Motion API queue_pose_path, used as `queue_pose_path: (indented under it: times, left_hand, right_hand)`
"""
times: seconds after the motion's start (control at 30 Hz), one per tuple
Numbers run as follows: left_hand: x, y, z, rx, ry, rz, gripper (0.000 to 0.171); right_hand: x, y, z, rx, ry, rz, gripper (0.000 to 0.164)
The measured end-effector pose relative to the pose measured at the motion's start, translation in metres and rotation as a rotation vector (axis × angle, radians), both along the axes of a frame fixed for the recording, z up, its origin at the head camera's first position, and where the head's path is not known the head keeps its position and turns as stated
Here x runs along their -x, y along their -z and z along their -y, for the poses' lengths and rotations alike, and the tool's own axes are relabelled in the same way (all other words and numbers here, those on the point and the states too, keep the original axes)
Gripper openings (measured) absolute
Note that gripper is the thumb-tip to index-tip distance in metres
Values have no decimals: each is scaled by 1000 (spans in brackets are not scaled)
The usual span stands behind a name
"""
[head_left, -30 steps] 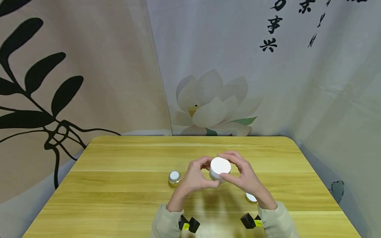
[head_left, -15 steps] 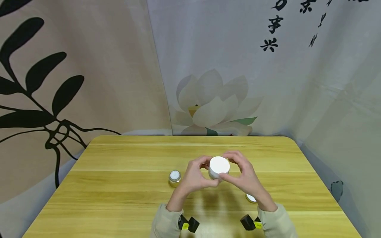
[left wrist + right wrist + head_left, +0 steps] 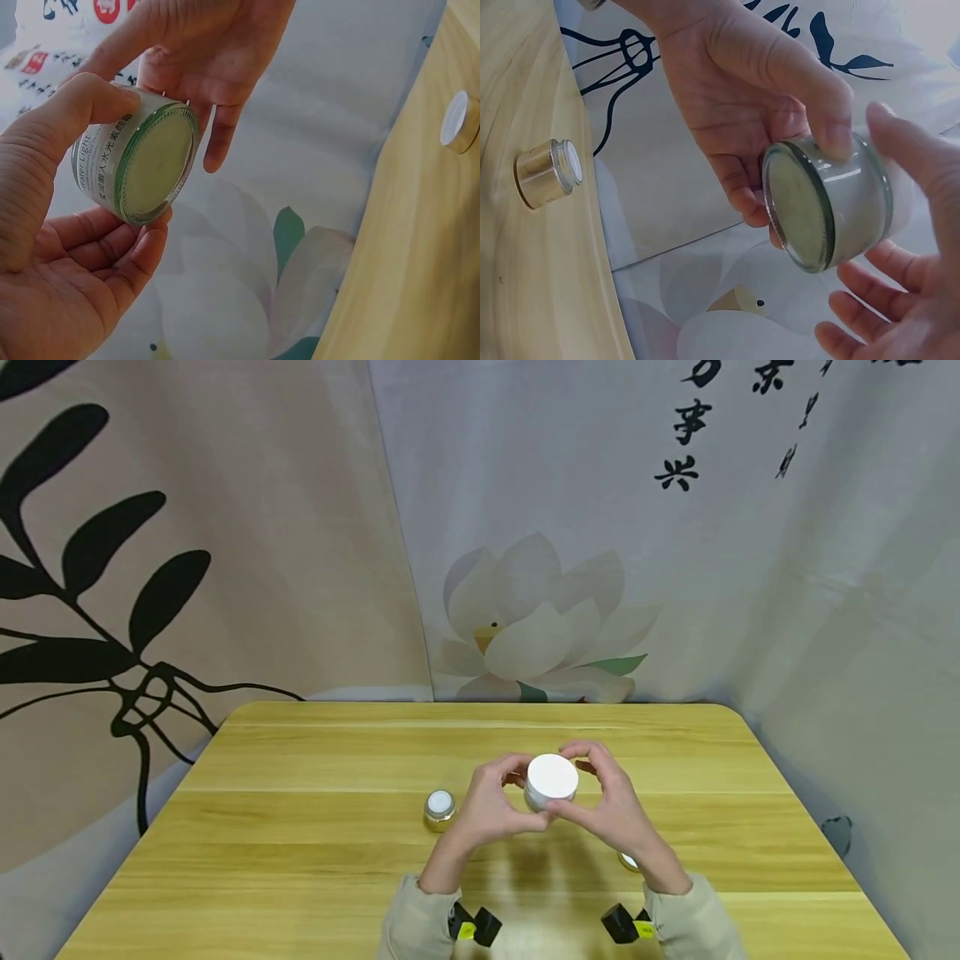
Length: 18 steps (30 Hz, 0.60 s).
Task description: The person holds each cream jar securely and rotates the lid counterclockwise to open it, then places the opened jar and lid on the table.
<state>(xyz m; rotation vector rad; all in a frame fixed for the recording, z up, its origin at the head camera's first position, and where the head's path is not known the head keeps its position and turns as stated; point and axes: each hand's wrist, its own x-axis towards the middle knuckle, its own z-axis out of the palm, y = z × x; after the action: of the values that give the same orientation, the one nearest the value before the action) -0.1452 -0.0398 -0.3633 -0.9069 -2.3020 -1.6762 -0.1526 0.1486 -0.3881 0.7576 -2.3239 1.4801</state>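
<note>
Above the table, both hands hold a round glass cream jar (image 3: 157, 165) with a white lid (image 3: 552, 776). My left hand (image 3: 491, 803) grips the jar's body from the left, its thumb over the printed label in the left wrist view. From the right, my right hand (image 3: 611, 806) has thumb and fingers curved around the lid, thumb at the near side. The jar is tilted, and its pale green underside shows in both wrist views. Left of the left hand stands a small gold jar (image 3: 541, 176) with an uncapped neck and white top.
A gold cap (image 3: 460, 122) with a white inside lies on the wooden table (image 3: 315, 843), partly hidden by the right wrist in the head view. Printed cloth curtains (image 3: 555, 510) hang behind the table.
My right hand has turned slightly, its thumb sliding left along the lid. The jar has shifted a little left. My right wrist now covers more of the gold cap; the left hand barely moves.
</note>
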Motion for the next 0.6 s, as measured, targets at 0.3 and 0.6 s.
queue_pose_path:
  times: [0.3,0.6]
  left_hand:
    - [0,0,1,0,19,-7,44]
    - [0,-1,0,8,-3,9,45]
  right_hand:
    - [-1,-1,-4,-24,-129,-53,53]
    - [-1,-1,0,-10,21,-24,56]
